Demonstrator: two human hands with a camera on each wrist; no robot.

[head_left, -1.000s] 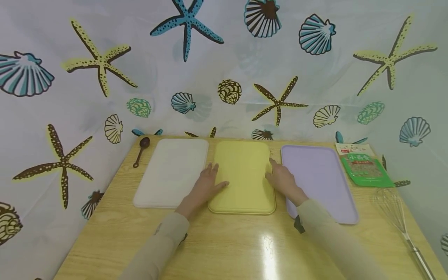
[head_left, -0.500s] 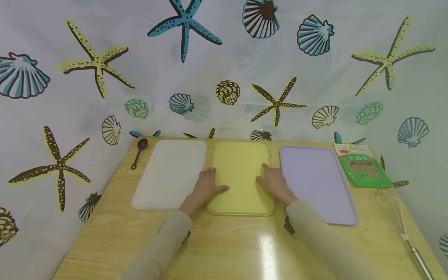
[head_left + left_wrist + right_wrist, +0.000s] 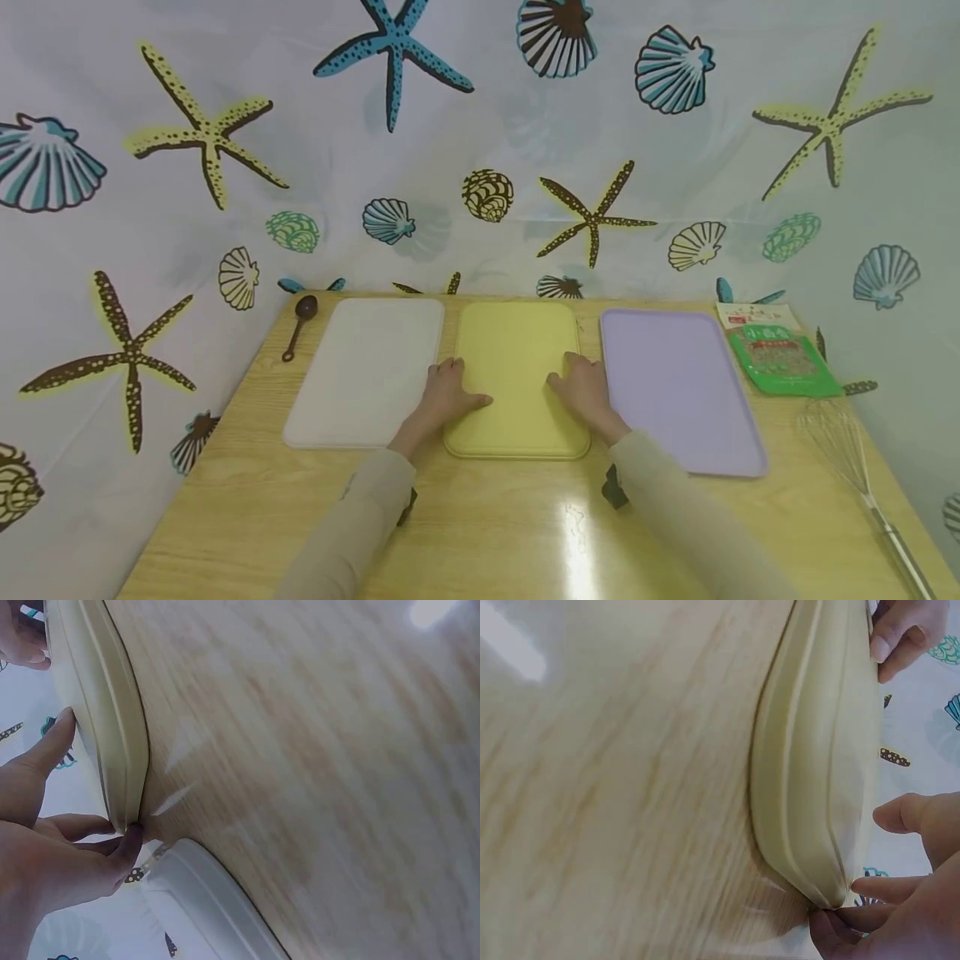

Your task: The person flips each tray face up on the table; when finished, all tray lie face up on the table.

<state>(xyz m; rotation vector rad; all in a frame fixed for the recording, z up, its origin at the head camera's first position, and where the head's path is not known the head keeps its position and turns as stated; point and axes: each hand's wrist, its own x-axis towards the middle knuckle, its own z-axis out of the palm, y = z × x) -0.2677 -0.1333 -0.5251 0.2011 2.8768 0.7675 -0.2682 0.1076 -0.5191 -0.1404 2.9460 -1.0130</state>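
Table (image 3: 495,533): broad free strip along near side, crossed by left sleeve (image 3: 352,512) and right sleeve (image 3: 682,512); passage between sleeves. Far edge: cloth (image 3: 465,108) upright behind, no passage. Narrow gap, white tray (image 3: 367,371) to yellow tray (image 3: 517,367): left hand (image 3: 448,393) in way. Narrow gap, yellow tray to lilac tray (image 3: 675,383): blocked by right hand (image 3: 583,387). Far left corner: spoon (image 3: 303,312). Far right corner: packet (image 3: 782,360), close beside lilac tray. Right edge: whisk (image 3: 847,458), lane between it and lilac tray.
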